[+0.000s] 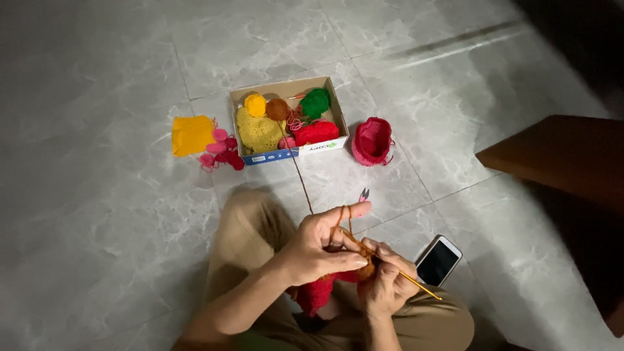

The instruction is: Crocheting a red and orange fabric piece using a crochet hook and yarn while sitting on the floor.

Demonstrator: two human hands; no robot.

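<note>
Two hands busy: left hand point(323, 250) pinches the red piece point(318, 292), right hand point(385, 281) clamped on the hook point(416, 284). Yarn point(300, 175) runs taut toward 12 o'clock; it could probably tug the box point(289, 155).

The left hand point(318, 250) pinches a red crocheted piece point(318, 291), brown yarn point(300, 175) looped over its raised forefinger; the right hand point(385, 283), touching it, grips a yellow crochet hook point(416, 285); a phone point(438, 260) lies just beside the right grip; a yarn box point(289, 155) sits well beyond both.
</note>
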